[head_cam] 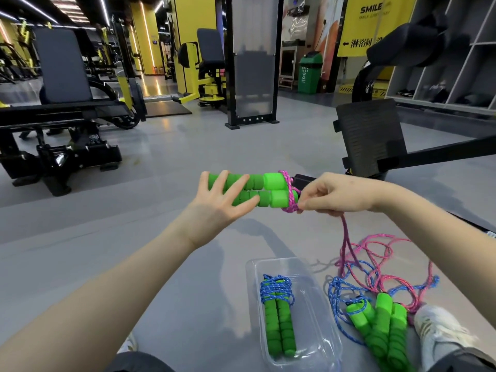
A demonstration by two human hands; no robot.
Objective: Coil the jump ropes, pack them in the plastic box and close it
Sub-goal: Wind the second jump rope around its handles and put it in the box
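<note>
Seated on the grey gym floor, a person is holding a pair of green foam handles level in front of the body. The left hand is lying released across them, its fingers straight and spread. The right hand is pinching the pink rope where it is looping around the handles' right end. From this hand the pink rope is trailing down to a loose tangle on the floor. Below the hands, a clear plastic box is standing without its lid on. A blue jump rope is lying coiled inside, its cord wound about its own two green handles. Just right of the box, further green handles are lying amid an uncoiled blue rope, beside a white shoe.
</note>
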